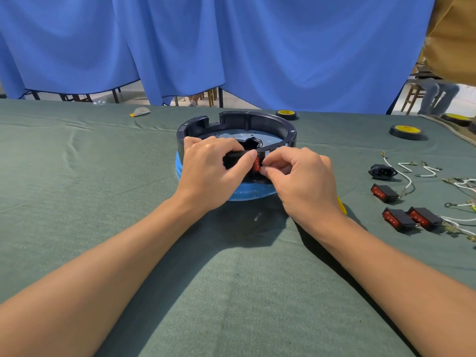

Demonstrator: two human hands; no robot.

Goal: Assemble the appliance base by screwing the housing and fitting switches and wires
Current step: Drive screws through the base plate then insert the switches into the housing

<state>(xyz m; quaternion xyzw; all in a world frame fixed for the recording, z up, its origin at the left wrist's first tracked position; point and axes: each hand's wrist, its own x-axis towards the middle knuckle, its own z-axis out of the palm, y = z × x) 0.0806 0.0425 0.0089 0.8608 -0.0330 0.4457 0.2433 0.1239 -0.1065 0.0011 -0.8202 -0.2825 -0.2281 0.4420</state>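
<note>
Left hand (213, 173) grips the housing (260, 121) at six o'clock; right hand (305, 181) pinches a red rocker switch (257, 164), which probably needs pressing squarely in.

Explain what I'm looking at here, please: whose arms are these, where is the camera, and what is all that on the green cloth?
There is no machine here. One camera, worn on a person's head, looks down at their two bare arms. The left hand grips the near wall of a round black housing, which sits on a blue disc. The right hand pinches a red switch against that wall, apparently fitting it in. To the right on the green cloth lie three spare switches, a black power socket and short white wires. Tape rolls lie farther back, before a blue curtain.
</note>
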